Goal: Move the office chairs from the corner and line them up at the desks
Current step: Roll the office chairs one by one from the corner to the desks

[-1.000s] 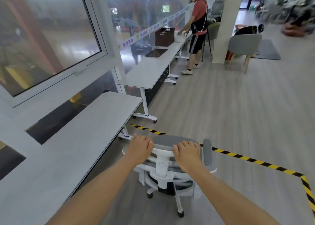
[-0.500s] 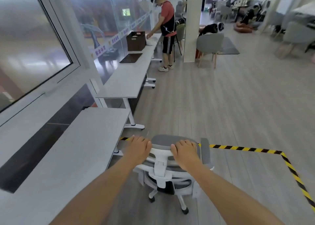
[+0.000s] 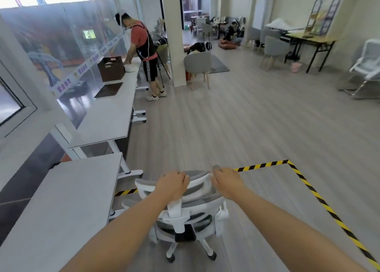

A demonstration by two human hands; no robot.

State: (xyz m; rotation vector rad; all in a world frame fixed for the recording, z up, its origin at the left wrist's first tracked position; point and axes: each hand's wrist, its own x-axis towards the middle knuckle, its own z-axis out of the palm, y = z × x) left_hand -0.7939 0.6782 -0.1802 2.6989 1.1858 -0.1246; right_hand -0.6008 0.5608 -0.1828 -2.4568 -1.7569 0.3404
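A white-framed office chair (image 3: 191, 214) with grey mesh back and castors stands right in front of me, seen from behind. My left hand (image 3: 173, 186) grips the top of its backrest on the left side. My right hand (image 3: 227, 182) grips the same top edge on the right. A white desk (image 3: 55, 210) lies just to the chair's left, and a second white desk (image 3: 109, 115) continues the row further along the glass wall. Another white chair (image 3: 366, 70) stands far off at the right wall.
Yellow-black tape (image 3: 308, 187) marks a corner on the wood floor ahead and right. A person in a red shirt (image 3: 144, 53) stands at the far desk beside a brown basket (image 3: 111, 68). A pillar (image 3: 172, 33) and grey chair (image 3: 198, 66) stand beyond.
The view has swung right, opening onto more of the room. The chair has turned a little under my hands, its backrest now angled; both hands stay on its top edge.
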